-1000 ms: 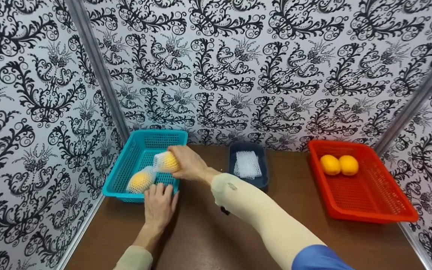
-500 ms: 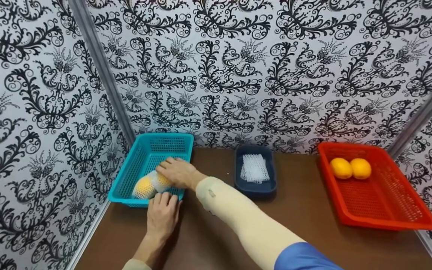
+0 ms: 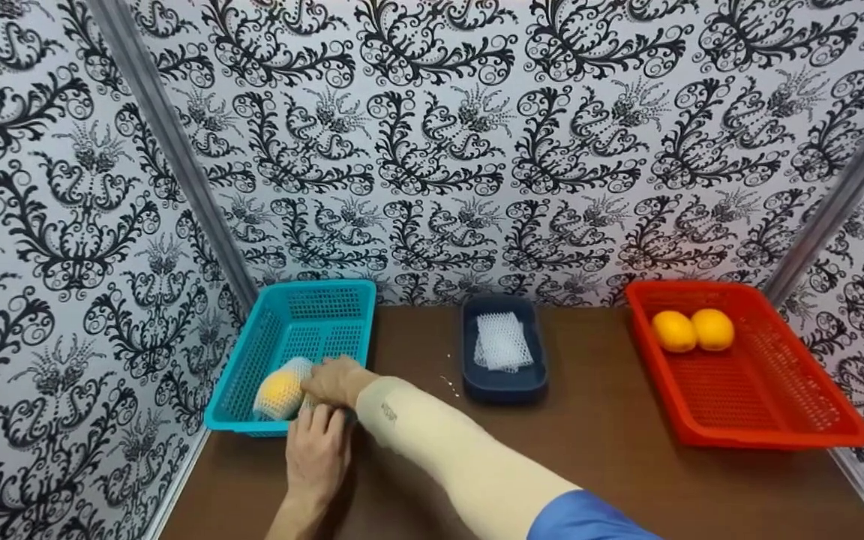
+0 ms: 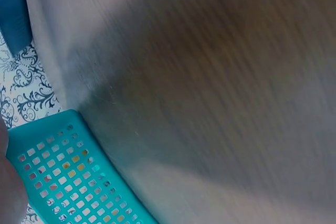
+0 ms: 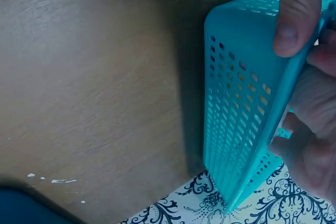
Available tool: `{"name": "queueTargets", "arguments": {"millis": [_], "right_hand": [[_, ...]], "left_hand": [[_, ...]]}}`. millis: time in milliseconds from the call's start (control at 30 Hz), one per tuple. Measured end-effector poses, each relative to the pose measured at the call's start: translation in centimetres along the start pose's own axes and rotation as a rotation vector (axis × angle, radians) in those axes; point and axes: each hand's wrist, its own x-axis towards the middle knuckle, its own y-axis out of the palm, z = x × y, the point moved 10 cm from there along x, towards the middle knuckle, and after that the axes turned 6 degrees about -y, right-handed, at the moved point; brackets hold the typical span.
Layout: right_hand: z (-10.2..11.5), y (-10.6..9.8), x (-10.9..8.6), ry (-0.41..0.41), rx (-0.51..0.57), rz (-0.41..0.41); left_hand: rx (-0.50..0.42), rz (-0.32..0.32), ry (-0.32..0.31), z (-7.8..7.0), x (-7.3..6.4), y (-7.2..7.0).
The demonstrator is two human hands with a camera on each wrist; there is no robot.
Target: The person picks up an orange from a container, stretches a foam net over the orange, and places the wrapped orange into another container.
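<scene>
The teal plastic basket (image 3: 327,289) stands at the left. My left hand (image 3: 316,454) grips its near rim, fingers over the edge; in the right wrist view a thumb (image 5: 296,19) presses the outer wall. My right hand (image 3: 336,381) reaches down inside, fingers curled around an orange in white foam net, mostly hidden by both hands. A second netted orange (image 3: 280,394) lies to the left of it in the basket. The left wrist view shows mainly the basket's perforated side (image 4: 79,182) and a bit of fingers (image 4: 10,195).
A dark blue tray (image 3: 507,394) with white foam nets (image 3: 503,343) stands mid-table at the back. To the right, a red basket (image 3: 672,412) holds two bare oranges (image 3: 693,331). Small white specks (image 3: 449,384) dot the brown table (image 3: 589,450). Patterned walls enclose the back and sides.
My right hand has brought the netted orange from above the teal basket down into it, beside the other one, then nearer the front rim. My left hand stays at the rim.
</scene>
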Motion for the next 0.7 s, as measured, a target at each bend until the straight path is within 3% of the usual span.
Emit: {"name": "queueTargets", "arguments": {"millis": [400,700], "right_hand": [[-2.0,0.5,-2.2,-0.031,0.011,-0.182],[-3.9,0.5,-8.1,-0.067,0.159,-0.4]], "left_hand": [[-0.046,0.005,-0.018,0.0,-0.2,-0.3],[-0.036,0.009,-0.022,-0.2,0.1,-0.1]]}}
